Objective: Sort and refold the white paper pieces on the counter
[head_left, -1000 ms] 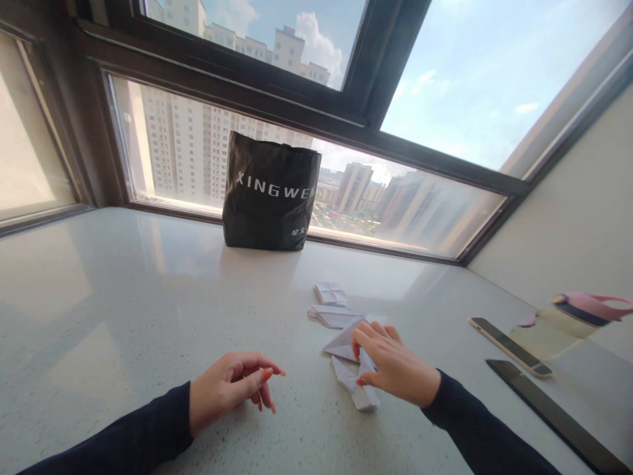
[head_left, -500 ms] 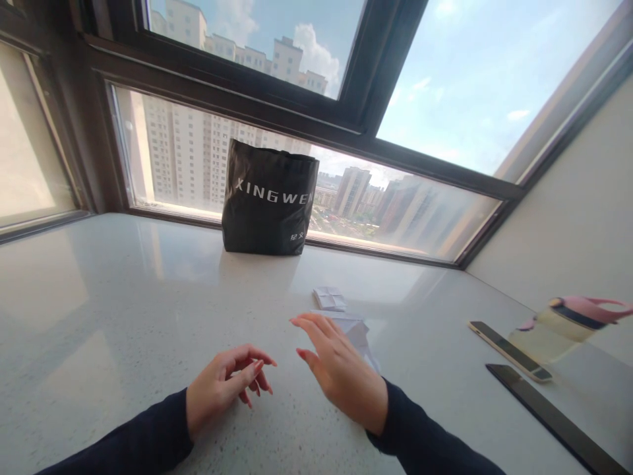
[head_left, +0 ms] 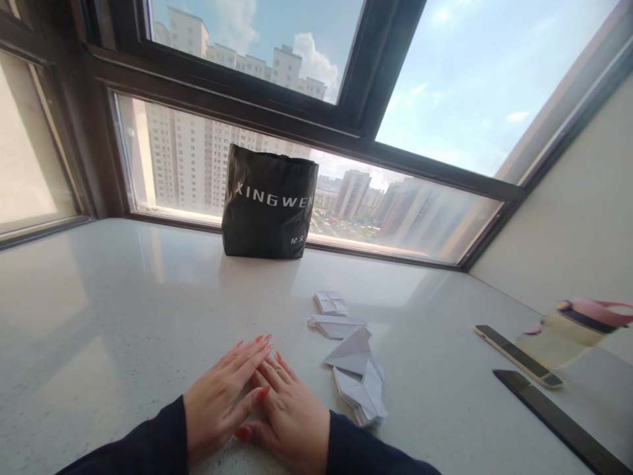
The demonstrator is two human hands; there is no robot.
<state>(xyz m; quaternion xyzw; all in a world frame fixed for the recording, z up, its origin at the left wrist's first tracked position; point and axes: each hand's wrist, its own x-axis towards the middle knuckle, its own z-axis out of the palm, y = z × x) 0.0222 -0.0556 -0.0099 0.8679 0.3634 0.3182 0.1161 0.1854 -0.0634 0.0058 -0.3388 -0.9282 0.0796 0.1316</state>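
Note:
My left hand (head_left: pixel 225 392) rests with its fingers stretched out, their tips lying over the fingers of my right hand (head_left: pixel 287 409). My right hand is palm down near the white countertop (head_left: pixel 123 330), its fingers extended; nothing shows in either hand. Just right of them lie several folded white papers: a square packet (head_left: pixel 331 303) farthest off, a long flat fold (head_left: pixel 339 326), a triangular piece (head_left: pixel 352 351), and a thicker, pointed folded paper (head_left: pixel 363 396) nearest to my right wrist.
A black bag (head_left: pixel 270 204) with white lettering stands upright at the back by the window. To the right are a phone (head_left: pixel 519 356), a dark flat tablet-like slab (head_left: pixel 564 422) and a clear bottle with a pink lid (head_left: pixel 568 330). A wall (head_left: pixel 568 224) bounds the right side.
My right hand has moved left and down from in front of the folded papers, which now show. My left hand has flattened, and the two hands have come together, fingers overlapping.

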